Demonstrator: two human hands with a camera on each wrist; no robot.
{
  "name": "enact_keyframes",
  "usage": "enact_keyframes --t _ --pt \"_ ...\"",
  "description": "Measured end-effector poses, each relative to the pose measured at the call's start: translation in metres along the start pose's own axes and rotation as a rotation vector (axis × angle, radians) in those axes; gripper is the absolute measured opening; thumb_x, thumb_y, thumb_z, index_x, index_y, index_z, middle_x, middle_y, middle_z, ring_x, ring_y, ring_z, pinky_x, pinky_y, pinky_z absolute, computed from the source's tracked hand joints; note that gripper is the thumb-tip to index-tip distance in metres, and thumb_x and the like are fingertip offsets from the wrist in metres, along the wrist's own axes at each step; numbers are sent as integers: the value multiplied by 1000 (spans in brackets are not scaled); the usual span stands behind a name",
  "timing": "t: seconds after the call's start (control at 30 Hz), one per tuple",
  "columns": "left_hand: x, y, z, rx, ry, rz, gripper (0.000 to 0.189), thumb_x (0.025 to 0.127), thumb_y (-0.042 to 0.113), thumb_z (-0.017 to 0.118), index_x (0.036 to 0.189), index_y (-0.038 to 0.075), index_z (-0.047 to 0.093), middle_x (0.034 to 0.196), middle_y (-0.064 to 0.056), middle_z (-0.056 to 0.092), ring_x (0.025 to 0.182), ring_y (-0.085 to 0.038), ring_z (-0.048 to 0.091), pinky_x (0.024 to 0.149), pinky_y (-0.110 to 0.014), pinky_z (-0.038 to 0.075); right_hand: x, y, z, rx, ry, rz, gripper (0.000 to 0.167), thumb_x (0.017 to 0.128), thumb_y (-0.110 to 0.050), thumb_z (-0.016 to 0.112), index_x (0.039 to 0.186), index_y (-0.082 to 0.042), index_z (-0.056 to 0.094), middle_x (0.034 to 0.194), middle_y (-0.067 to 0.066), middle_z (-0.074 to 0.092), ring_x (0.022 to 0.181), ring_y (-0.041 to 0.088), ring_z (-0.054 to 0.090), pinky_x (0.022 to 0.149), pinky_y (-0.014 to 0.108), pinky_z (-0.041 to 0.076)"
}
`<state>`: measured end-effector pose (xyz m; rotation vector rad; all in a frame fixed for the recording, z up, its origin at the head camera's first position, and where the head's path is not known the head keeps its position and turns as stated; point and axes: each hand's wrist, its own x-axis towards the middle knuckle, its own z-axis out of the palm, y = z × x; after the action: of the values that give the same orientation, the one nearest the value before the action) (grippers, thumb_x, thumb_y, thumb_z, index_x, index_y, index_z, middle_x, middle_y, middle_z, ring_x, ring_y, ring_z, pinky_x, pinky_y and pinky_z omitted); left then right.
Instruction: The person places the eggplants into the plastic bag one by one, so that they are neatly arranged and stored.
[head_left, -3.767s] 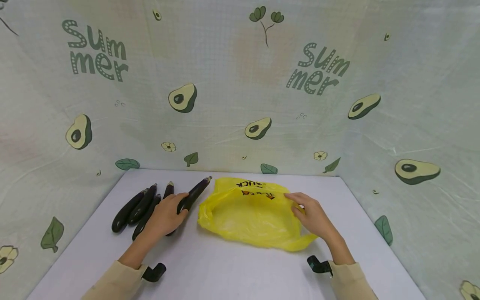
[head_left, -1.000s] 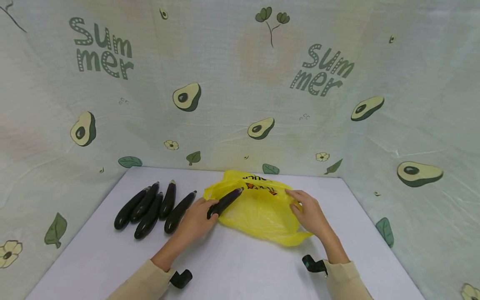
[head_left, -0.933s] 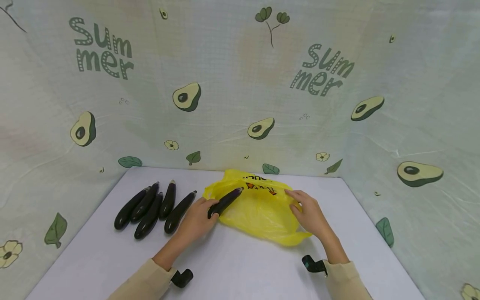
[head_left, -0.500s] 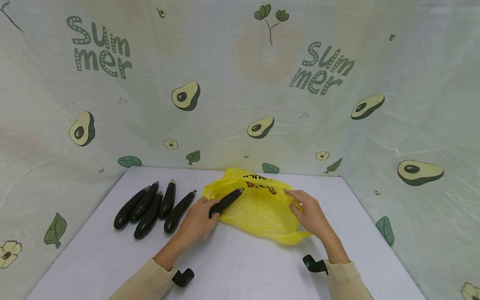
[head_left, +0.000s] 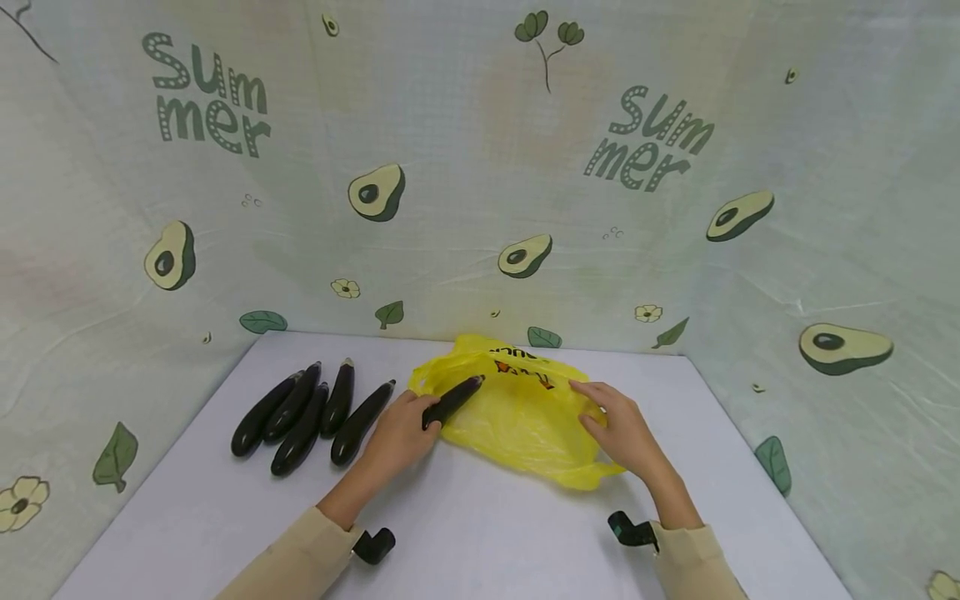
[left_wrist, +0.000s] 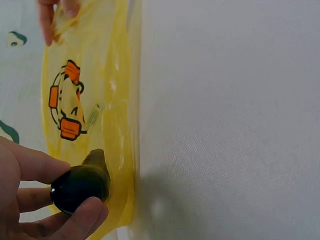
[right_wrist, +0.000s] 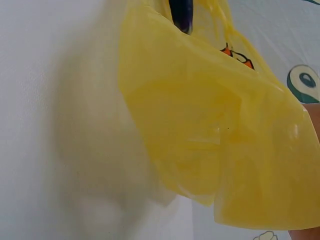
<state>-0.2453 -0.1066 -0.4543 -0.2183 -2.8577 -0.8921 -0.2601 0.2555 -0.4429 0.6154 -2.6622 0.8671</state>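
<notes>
My left hand [head_left: 401,429] grips an eggplant [head_left: 453,400] by its thick end, fingers and thumb curled round it. The eggplant's stem end points into the mouth of a yellow plastic bag [head_left: 517,442], which lies wide on the table. In the left wrist view the same eggplant [left_wrist: 80,187] is seen end-on against the bag. My right hand [head_left: 622,425] holds the bag's right edge between thumb and fingers; in the right wrist view a fold of the bag [right_wrist: 190,110] hides most of that hand. The eggplant's tip [right_wrist: 182,15] shows inside the bag's rim there.
Several more eggplants [head_left: 300,429] lie on the white table [head_left: 480,542], left of my left forearm. The nearest of these eggplants [head_left: 362,423] is right beside the left hand. A pale cloth [head_left: 450,125] printed with avocados rises behind the table and at both sides.
From among the eggplants on the left, my left hand has brought one rightward to the bag's mouth. Over the last second it has barely shifted. The right hand stays at the bag's edge.
</notes>
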Motion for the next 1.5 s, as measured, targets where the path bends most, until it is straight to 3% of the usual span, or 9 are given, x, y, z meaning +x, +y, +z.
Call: enact_keyframes --t 0.57,1.0,1.23,1.5 --pt "27 8 11 94 35 30 37 97 18 78 131 5 74 115 -15 66 80 -25 63 76 -40 57 -1 2 1 13 -37 -1 60 93 8 75 149 -9 61 141 14 66 126 36 65 101 56 55" --pt "35 -4 20 64 -4 -2 38 95 15 80 130 5 70 123 -20 64 95 -37 68 84 -48 58 -2 5 -3 4 -37 2 61 93 7 75 150 -8 61 142 15 65 127 38 65 101 56 55" --pt "37 -11 24 -15 58 -9 39 92 13 83 128 3 71 126 -25 63 107 -42 67 93 -53 57 -2 5 -2 1 -49 22 60 93 5 75 150 -9 61 142 14 65 127 36 65 102 55 55" --pt "40 -11 29 -57 136 -31 40 91 14 84 126 -2 73 117 -22 67 107 -37 66 92 -50 57 -1 5 -1 -6 -58 32 60 94 5 74 151 -10 60 143 14 64 128 36 64 103 56 54"
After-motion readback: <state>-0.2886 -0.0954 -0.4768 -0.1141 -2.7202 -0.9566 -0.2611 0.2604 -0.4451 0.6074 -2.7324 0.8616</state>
